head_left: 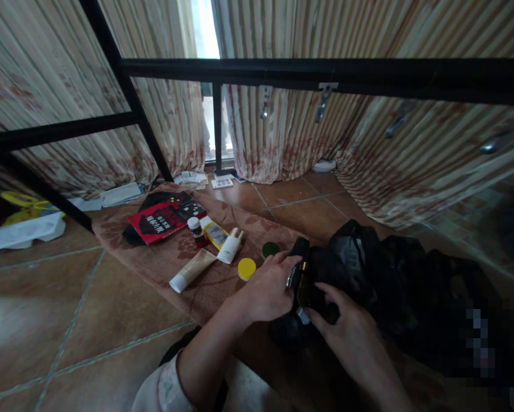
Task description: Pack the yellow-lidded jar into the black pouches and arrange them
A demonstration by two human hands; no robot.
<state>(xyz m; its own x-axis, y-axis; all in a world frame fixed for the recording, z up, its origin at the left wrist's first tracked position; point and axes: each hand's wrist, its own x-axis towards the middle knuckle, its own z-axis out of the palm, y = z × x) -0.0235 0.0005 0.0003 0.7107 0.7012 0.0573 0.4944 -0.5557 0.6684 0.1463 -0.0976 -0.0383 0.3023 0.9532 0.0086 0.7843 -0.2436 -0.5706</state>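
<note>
Low in the middle, my left hand (271, 289) is closed at the top of a dark glossy bottle (306, 293) with a gold band. My right hand (351, 323) grips its lower side between thumb and fingers. Shadow hides much of the bottle and some fingertips. Just beyond my left hand are a round dark green lid (270, 249) and a round yellow lid (247, 268). Farther left on the brown cloth (235, 297) lie a beige tube (193, 271), a white tube (230, 246), a yellow box (215, 232) and a small white-capped bottle (196, 232).
Black plastic bags (394, 274) are heaped at the right. Red and black packets (164, 220) lie at the cloth's far left end. A black metal frame (282, 71) with hanging clips crosses in front of striped curtains (274, 131). Papers (119, 194) rest on the tiled floor.
</note>
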